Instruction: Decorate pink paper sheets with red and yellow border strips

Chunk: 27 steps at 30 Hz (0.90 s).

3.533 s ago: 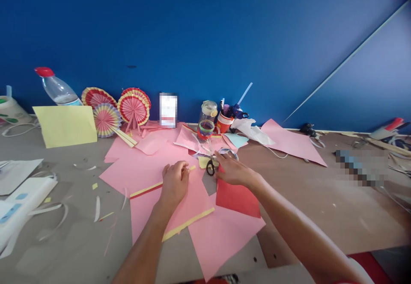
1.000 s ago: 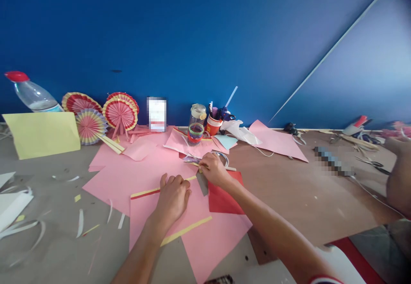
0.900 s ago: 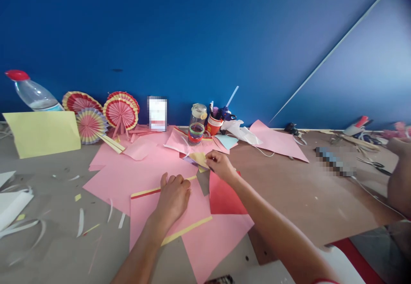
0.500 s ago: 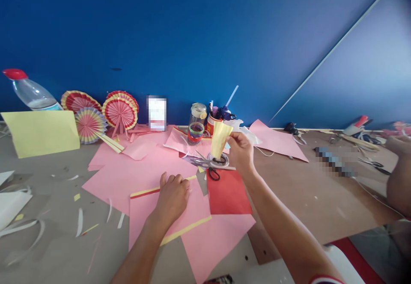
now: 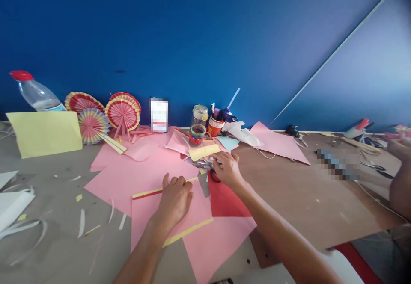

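My left hand lies palm down on a pink paper sheet edged with yellow and red strips, its fingers slightly bent and apart. At the centre, my right hand has its fingers curled over the scissors and a white ring-shaped roll; which of them it grips is hidden. Just behind its fingertips lies a pale yellow paper piece. A red paper square is partly under my right wrist.
Pleated paper fans and a tilted plastic bottle stand at the back left. A clear jar and a red cup of tools are behind my right hand. Another person's hand shows at the far right.
My right hand has moved down from holding up the yellow paper piece to the scissors and roll. The yellow piece now lies flat behind them. My left hand stays on the pink sheet.
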{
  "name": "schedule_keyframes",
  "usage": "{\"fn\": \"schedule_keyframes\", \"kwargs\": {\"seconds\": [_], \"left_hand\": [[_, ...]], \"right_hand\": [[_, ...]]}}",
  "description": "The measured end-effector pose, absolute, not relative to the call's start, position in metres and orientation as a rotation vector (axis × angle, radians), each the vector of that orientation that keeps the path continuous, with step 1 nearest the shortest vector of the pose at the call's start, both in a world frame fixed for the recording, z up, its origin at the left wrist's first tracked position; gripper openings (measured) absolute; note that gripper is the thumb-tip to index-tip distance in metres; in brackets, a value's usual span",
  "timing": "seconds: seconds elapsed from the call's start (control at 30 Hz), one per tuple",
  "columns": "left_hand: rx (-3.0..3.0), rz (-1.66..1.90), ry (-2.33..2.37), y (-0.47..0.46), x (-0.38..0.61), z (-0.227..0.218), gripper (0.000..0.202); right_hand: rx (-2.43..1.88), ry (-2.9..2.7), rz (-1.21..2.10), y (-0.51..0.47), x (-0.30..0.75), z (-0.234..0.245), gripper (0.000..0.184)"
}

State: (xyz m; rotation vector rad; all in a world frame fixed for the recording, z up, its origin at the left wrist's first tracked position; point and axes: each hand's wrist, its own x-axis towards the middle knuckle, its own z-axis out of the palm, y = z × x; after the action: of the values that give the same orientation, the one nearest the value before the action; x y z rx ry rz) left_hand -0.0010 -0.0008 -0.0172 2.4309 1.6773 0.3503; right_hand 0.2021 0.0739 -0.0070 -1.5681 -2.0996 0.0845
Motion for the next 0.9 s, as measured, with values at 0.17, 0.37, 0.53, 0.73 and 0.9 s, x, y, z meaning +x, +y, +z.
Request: {"fn": "schedule_keyframes", "kwargs": {"seconds": [0.17, 0.37, 0.53, 0.73, 0.9], "left_hand": [[2.411, 0.346, 1.683, -0.002, 0.0, -0.015, 0.019], [2.444, 0.376, 1.662, -0.003, 0.0, -0.015, 0.017], [2.443, 0.359, 1.653, -0.003, 0.0, -0.015, 0.016], [2.446, 0.412, 1.656, 0.001, -0.001, -0.02, 0.012], [2.451, 0.309, 1.64, 0.007, -0.01, -0.018, 0.023]], "right_hand": [[-1.822, -2.324, 0.165, 0.042, 0.226, 0.004, 0.036], [-2.234, -2.255, 0.265, 0.007, 0.252, -0.011, 0.066], [-2.164, -2.297, 0.334, 0.001, 0.257, -0.012, 0.064], [-1.828, -2.294, -0.047, 0.021, 0.227, 0.008, 0.048], [-1.465, -2.563, 0.186, 0.075, 0.16, 0.002, 0.03]]}}
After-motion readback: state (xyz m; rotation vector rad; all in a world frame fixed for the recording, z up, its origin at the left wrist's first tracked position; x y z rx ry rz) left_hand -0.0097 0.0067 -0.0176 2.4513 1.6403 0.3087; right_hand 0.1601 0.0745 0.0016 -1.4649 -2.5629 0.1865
